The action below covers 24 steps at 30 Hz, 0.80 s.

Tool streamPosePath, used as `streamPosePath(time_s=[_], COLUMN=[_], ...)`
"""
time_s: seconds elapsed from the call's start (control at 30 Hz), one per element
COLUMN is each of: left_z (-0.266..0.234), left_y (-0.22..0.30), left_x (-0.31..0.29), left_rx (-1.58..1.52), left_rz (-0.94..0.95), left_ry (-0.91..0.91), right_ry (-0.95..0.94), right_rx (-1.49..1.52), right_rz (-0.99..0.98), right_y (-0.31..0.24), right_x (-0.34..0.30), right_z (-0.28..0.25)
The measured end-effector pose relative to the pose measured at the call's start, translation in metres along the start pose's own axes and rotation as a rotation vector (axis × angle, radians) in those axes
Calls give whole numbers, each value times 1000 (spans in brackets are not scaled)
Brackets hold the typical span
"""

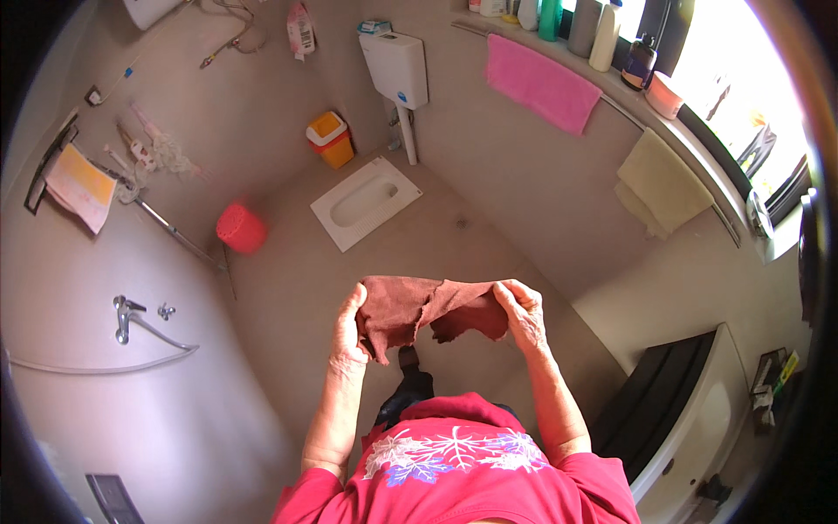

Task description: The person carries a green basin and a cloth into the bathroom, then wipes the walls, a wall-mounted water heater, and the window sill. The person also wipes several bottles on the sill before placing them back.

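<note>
We found the left hand (351, 336) closed on the left edge of a reddish-brown cloth (419, 307), fingers curled over the fabric with the thumb behind it. The cloth hung in the air at chest height in front of us, clear of every surface. Its long axis ran side to side, from one hand to the other, and its lower part sagged in loose folds between them. The right hand (524, 316) was pinched on the opposite upper corner, fingers bunched over the hem. Both hands were on the cloth, so neither was nearer than the other; they stood apart by the width of the fabric.

Around it, from left to right, we noted a wall tap (125, 316), a red bucket (241, 228), a yellow bin (331, 140), a white floor-level toilet pan (365, 202) with its cistern (397, 65) above, a pink towel (541, 83) and a pale yellow towel (663, 183) on a rail, and a white machine with a dark lid (690, 410) at lower right. Nothing stood between the hands and the cloth. A dark shoe (408, 357) showed directly below the fabric.
</note>
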<state>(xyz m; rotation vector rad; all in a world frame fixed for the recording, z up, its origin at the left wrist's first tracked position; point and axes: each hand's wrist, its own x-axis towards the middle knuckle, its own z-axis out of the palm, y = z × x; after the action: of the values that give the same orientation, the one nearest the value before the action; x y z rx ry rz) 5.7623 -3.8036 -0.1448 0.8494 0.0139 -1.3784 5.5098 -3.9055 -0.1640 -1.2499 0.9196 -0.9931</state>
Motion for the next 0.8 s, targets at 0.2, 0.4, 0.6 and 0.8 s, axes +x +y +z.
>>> streamPosePath(time_s=[0.2,0.4,0.6,0.8], left_z=[25,13,-18,1], left_y=[29,86,131,126], left_x=[52,109,144,189], left_rx=[24,233,855,919], left_rz=[14,-9,283,-47], left_ry=[-178,-277,127,-210], right_ry=[-145,-311,62,32], right_rx=[-549,-480,-715,565], right_rz=[-361,-415,-267,51], right_y=[-21,22,32,16], right_x=[50,101,148,216], right_z=[72,152,152,164])
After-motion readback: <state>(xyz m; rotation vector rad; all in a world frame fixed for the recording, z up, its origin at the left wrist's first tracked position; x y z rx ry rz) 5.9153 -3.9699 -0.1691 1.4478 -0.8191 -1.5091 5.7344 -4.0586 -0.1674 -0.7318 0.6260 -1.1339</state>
